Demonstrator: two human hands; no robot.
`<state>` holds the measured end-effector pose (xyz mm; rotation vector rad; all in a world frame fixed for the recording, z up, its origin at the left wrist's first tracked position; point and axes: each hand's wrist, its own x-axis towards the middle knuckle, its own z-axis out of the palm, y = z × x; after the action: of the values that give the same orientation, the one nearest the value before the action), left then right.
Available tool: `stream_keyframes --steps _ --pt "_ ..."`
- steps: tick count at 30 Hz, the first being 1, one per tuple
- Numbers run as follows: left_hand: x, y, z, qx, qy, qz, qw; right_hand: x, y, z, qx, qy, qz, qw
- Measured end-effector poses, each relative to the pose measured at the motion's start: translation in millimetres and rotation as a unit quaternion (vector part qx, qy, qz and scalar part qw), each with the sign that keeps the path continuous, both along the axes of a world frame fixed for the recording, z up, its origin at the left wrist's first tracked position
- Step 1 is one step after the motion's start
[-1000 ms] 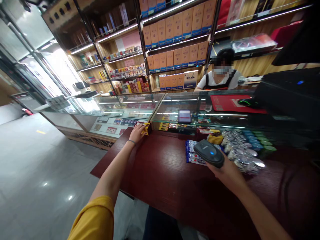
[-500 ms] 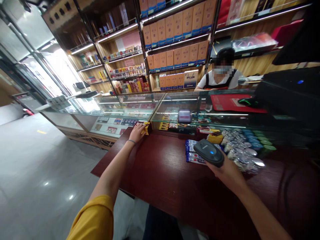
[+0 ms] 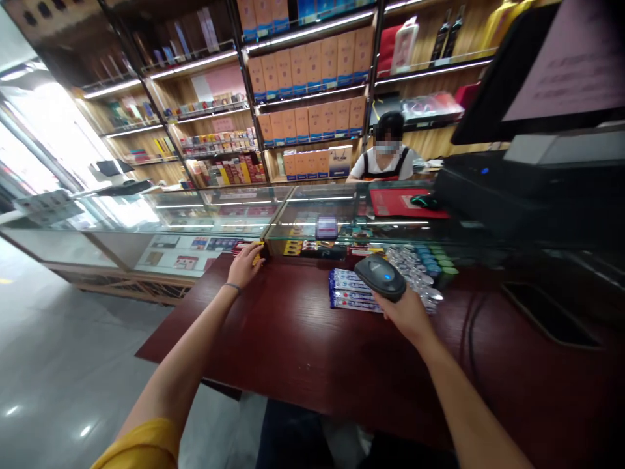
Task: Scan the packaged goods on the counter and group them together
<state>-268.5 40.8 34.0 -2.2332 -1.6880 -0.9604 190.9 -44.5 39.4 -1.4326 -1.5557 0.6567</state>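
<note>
Stretched out to the far left of the table, my left hand (image 3: 245, 266) rests with its fingers slightly apart over small red and yellow packs (image 3: 256, 258) against the glass case. My right hand (image 3: 409, 315) grips a black barcode scanner (image 3: 379, 276) with a lit blue light. The scanner is held above blue-and-white wrapped packets (image 3: 346, 290) lying in rows, and covers part of them. Behind and beside it stand several silver-topped containers (image 3: 406, 260), with blue and green ones (image 3: 445, 263) at their right; my right hand hides some.
A dark red wooden table (image 3: 288, 339) meets a glass display case (image 3: 229, 218). On the right are a phone-like black slab (image 3: 549, 314), a cable and a monitor (image 3: 547, 78). A mouse (image 3: 424, 201) lies on a red mat. A person (image 3: 385, 159) sits behind the case.
The view has turned right, so the scene sits farther left and the monitor and black slab now show. My left hand stays at the packs; my right hand still holds the scanner over the packets.
</note>
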Motion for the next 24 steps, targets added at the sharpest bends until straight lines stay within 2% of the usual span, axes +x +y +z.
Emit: stream_keyframes --steps 4,9,17,21,24 --pt "55 -11 -8.0 0.061 -0.081 -0.020 0.995 14 2 12 0.007 0.032 -0.011 0.999" --pt "142 -17 -18.7 0.055 -0.122 -0.101 0.986 31 1 24 0.005 0.089 -0.025 0.996" --pt "262 16 -24.5 0.010 -0.079 -0.195 0.978 51 4 28 -0.006 0.168 -0.069 0.983" --pt "305 29 -20.0 -0.022 -0.028 -0.218 0.975 58 6 28 0.006 0.176 -0.077 0.981" --pt "327 37 -16.7 -0.059 0.021 -0.197 0.978 58 5 29 0.005 0.175 -0.080 0.981"
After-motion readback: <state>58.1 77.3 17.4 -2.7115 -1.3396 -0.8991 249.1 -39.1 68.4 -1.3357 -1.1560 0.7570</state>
